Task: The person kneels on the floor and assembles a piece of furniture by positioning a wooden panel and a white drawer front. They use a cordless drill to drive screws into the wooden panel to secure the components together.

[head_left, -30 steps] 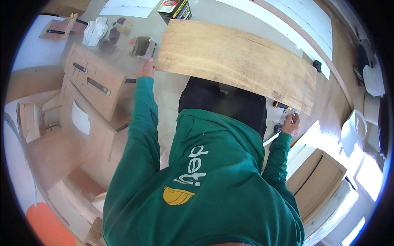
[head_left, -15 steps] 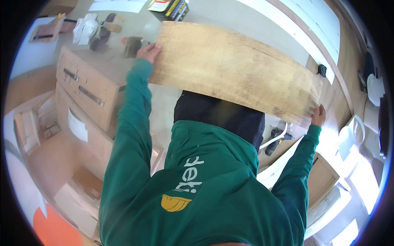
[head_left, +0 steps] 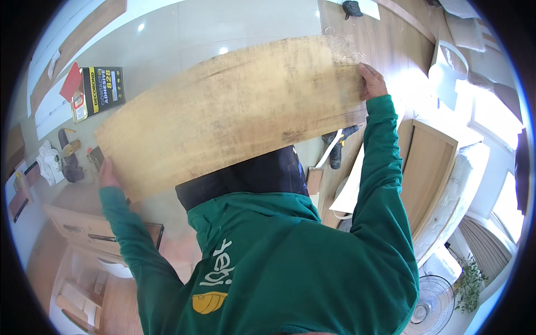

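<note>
A long wooden board [head_left: 234,111], light brown with dark smudges and scuffs toward its right end, is held level across the front of my body. My left hand [head_left: 108,174] grips its left end, with the fingers partly hidden by the board. At the opposite end my right hand [head_left: 372,82] is closed on the short edge, fingers over the top face. Below the board's near edge show my dark trousers. A black and yellow drill [head_left: 335,151] lies on the floor under the right part of the board.
Left of the board stands a rectangular adhesive tin [head_left: 100,92], near white shoes [head_left: 50,162]. A wooden drawer unit [head_left: 84,229] is beside my left arm. To the right are a wooden cabinet [head_left: 427,167], a white chair [head_left: 446,72] and a fan [head_left: 432,304]. A black tape measure [head_left: 352,9] lies far off.
My view has turned to the right. The board, still in both hands, has swung so its right end is now farther up and its left end lower.
</note>
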Motion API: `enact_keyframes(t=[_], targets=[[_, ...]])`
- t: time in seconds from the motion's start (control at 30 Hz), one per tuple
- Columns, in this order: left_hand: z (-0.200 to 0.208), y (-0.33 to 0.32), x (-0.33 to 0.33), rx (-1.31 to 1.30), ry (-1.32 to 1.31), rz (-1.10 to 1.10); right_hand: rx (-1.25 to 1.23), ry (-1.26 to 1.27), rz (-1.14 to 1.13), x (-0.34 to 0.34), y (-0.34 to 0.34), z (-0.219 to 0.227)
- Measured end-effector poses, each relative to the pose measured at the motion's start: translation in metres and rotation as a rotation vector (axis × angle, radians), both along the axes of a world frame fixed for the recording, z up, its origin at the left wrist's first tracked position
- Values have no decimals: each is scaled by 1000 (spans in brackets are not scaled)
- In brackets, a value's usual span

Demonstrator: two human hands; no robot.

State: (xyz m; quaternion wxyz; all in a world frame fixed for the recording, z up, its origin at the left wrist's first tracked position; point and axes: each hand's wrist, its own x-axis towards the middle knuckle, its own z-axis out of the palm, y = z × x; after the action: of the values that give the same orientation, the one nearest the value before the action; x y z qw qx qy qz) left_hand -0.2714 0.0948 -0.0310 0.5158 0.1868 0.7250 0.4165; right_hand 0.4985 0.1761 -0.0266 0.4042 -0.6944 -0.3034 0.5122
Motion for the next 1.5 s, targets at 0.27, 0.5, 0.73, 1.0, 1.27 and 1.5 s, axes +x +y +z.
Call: enact_keyframes(t=[0.27,0.5,0.73,1.0,1.27,1.5], targets=[[-62,5,-82,-29,330,-171,-3,-415,278,6,17,-4],[-21,-17,-21,-18,428,-115,204,-635,-120,-20,-102,48],[-102,-198,-18,234,-23,214,-84,-68,-341,-41,-279,-87],[-53,-263,153,57,701,-127,527,-703,128,-162,-255,-30],[-11,-226,170,260,765,-130,809,-1010,750,-293,-181,76],[-27,-190,197,169,972,-333,688,-1229,953,-348,-139,60]])
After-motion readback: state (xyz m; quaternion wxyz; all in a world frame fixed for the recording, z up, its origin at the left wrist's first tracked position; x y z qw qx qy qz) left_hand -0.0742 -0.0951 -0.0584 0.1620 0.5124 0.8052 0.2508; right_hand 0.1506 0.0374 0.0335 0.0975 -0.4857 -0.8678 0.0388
